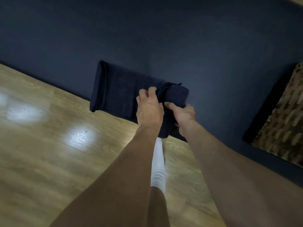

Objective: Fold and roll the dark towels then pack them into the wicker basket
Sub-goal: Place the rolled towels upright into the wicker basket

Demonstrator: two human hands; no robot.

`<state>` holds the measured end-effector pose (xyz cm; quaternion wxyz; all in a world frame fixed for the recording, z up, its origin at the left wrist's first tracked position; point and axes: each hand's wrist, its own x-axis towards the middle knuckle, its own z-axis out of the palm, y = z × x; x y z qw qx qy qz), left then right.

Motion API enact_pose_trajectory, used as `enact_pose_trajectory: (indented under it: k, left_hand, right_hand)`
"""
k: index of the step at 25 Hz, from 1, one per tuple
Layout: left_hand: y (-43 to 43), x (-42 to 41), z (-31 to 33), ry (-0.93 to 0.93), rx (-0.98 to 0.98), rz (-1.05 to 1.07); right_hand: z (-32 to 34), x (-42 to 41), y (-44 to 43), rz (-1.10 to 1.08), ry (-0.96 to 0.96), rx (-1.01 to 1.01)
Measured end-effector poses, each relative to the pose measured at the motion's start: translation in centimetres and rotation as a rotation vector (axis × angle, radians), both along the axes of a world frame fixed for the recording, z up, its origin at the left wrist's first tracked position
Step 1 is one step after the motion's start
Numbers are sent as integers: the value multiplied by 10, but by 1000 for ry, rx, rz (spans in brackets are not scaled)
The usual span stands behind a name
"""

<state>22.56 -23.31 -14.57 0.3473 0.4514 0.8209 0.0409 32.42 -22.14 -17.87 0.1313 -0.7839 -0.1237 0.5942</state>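
- A white sock (158, 163) stands on the wood floor (41, 145).
- The left hand (150, 107) curls its fingers onto the roll's edge. The right hand (184, 115) grips the roll's near end, thumb on top.
- The towel (118, 94) lies on the dark cover (164, 38), folded and about a third rolled.
- The basket (285, 122) sits well apart; packing seems not yet done for this towel.

We see what is probably a home interior: a wood-plank floor (41, 145), a low navy surface (147, 38) and a wicker basket (282, 122) at right.
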Motion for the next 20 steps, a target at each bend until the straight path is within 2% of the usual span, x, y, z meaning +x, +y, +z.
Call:
enact_pose_trajectory:
  k: [4,7,12,16,18,20]
  left_hand:
    - [1,13,16,56,112,-112]
    - [7,30,29,-68,83,-62]
    - [22,65,65,-149,115,-44]
    - [38,123,112,-452,-72,39]
    - [46,159,137,-596,-89,83]
    - [52,214,164,-674,-78,39]
  right_hand:
    - [14,3,7,-16,-15,46]
    - [33,17,17,-35,-1,95]
    - [85,66,37,-87,83,189]
    - [147,135,49,-236,146,282]
    - [176,169,50,-305,168,311]
    - [200,221,46,-388,113,362]
